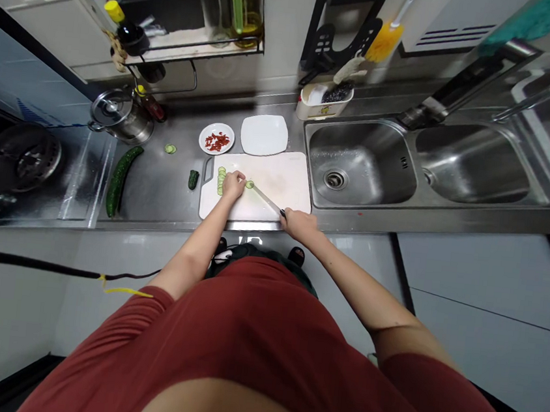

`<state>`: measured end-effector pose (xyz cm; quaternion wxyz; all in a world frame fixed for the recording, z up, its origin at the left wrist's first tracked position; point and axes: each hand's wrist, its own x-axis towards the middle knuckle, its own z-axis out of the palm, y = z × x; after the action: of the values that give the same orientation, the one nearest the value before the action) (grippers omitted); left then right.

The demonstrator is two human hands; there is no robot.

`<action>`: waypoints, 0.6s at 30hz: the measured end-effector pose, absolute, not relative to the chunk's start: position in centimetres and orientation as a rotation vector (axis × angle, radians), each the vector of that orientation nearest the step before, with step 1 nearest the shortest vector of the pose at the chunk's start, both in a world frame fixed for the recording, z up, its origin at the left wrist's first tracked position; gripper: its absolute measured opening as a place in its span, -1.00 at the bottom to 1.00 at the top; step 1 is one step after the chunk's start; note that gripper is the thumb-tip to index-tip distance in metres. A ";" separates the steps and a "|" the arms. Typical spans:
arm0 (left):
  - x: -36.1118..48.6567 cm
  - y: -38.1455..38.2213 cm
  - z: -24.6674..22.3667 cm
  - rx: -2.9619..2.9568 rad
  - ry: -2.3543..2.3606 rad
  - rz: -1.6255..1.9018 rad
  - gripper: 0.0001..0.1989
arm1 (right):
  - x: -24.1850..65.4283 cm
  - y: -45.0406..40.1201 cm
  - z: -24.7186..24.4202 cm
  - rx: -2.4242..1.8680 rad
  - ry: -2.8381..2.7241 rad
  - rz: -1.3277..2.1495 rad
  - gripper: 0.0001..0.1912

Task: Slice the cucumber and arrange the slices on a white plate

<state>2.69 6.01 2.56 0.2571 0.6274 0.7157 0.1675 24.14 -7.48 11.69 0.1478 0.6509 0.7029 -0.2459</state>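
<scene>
My right hand (299, 225) is wrapped round the dark handle of a knife (268, 201), whose blade points up and left over the white cutting board (283, 174). Near the blade's tip lies a pale green cucumber slice (250, 184). My left hand (234, 185) is at the board's left part, fingers bent together beside that slice; whether they pinch anything is too small to tell. Several cucumber slices (222, 171) form a column just left of it. Off the board's left side sits a short cucumber piece (193, 180).
A whole cucumber (121, 180) and a few slices (169, 148) lie on the steel counter at left. Behind the board are a plate of red pieces (216, 139) and a white plate (264, 135). A pot (122, 116) stands back left; a double sink (363, 159) adjoins right.
</scene>
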 end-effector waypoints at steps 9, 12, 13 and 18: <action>2.7 6.0 2.4 1.710 1.947 0.462 -0.89 | 25.0 -8.8 11.5 1.879 2.014 -0.691 -0.61; 2.7 6.0 2.4 1.710 1.940 0.475 -0.90 | 25.0 -8.8 11.5 1.885 2.007 -0.706 -0.61; 2.7 6.0 2.4 1.710 1.937 0.478 -0.90 | 25.0 -8.8 11.5 1.887 2.008 -0.707 -0.61; 2.7 5.9 2.5 1.719 1.929 0.499 -0.90 | 24.8 -8.8 11.4 1.901 2.008 -0.710 -0.60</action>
<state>2.70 5.89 2.50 0.2520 0.6322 0.7094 0.1834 24.84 -8.76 11.43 0.1430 0.6592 0.6961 -0.2460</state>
